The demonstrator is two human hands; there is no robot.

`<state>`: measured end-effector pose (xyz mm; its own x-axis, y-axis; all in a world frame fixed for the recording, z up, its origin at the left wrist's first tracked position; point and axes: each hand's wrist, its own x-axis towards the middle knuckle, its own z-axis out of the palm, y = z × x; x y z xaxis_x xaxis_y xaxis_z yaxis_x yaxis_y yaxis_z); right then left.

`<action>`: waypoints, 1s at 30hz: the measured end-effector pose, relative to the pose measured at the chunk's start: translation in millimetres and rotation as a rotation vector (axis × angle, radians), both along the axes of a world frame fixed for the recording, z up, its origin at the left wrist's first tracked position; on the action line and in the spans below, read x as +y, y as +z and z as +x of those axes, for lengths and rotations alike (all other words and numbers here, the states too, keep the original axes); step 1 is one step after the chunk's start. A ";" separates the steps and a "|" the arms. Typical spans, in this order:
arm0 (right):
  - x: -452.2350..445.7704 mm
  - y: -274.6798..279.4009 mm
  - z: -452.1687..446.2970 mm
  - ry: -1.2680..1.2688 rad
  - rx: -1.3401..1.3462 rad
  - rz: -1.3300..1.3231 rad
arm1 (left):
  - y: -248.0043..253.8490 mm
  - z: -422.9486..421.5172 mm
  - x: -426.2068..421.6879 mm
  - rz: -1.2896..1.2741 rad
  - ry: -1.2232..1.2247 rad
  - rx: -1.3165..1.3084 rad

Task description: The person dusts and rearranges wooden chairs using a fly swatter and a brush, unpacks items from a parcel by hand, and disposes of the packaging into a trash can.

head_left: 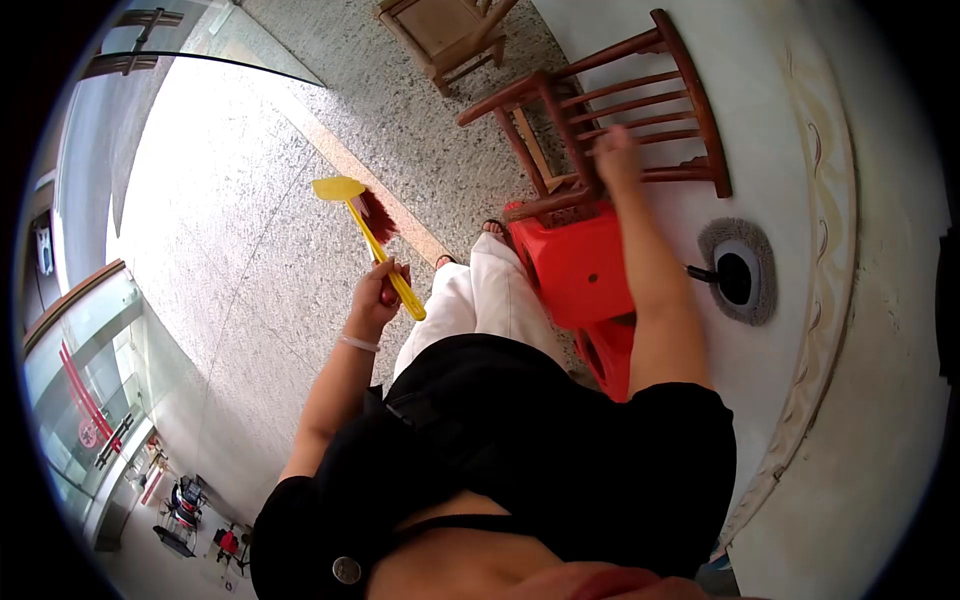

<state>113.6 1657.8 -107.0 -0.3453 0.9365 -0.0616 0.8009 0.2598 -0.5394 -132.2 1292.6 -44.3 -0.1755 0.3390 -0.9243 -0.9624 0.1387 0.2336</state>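
My left hand [380,290] is closed round the yellow handle of a brush [382,248]. The brush has dark red bristles and a flat yellow end pointing away from me, and it is held above the speckled floor. My right hand [617,158] is stretched out over a reddish-brown wooden chair [690,95], in front of its slatted back. Its fingers look curled but are blurred, and what they hold, if anything, is hidden. Below my right forearm stand red plastic stools [575,265], close against the chair.
A smaller wooden chair [440,30] stands at the top. A grey mop head [737,270] rests at the right, near the wall with its patterned border [815,160]. Glass doors [95,390] are at the left, and parked scooters [185,505] show at the lower left.
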 end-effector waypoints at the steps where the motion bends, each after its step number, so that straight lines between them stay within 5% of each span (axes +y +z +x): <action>1: 36.5 8.4 26.1 -0.133 -0.024 0.178 | -5.7 -2.3 -8.2 -0.013 -0.012 0.016; 2: 63.1 17.4 50.1 -0.248 -0.144 0.328 | -10.4 -3.9 -18.4 -0.028 -0.028 0.032; 5: 103.5 56.0 90.5 -0.456 -0.362 0.017 | 1.1 5.3 -23.9 -0.113 0.019 0.063; 15: 94.0 55.6 86.6 -0.422 -0.649 -0.104 | -17.1 12.7 -54.5 -0.247 0.110 -0.039; 18: 125.9 73.3 92.6 -0.361 -0.667 -0.511 | -6.7 11.9 -49.1 -0.264 0.067 0.001; 21: 145.3 24.8 115.8 -0.282 -0.686 -0.126 | 0.4 10.9 -48.0 -0.272 0.056 0.051; 27: 140.5 36.1 109.5 -0.318 -0.747 -0.136 | -1.3 5.9 -60.8 -0.250 -0.247 0.163; 30: 136.2 53.9 109.6 -0.227 -0.656 -0.258 | -7.0 11.5 -60.7 -0.331 -0.204 0.195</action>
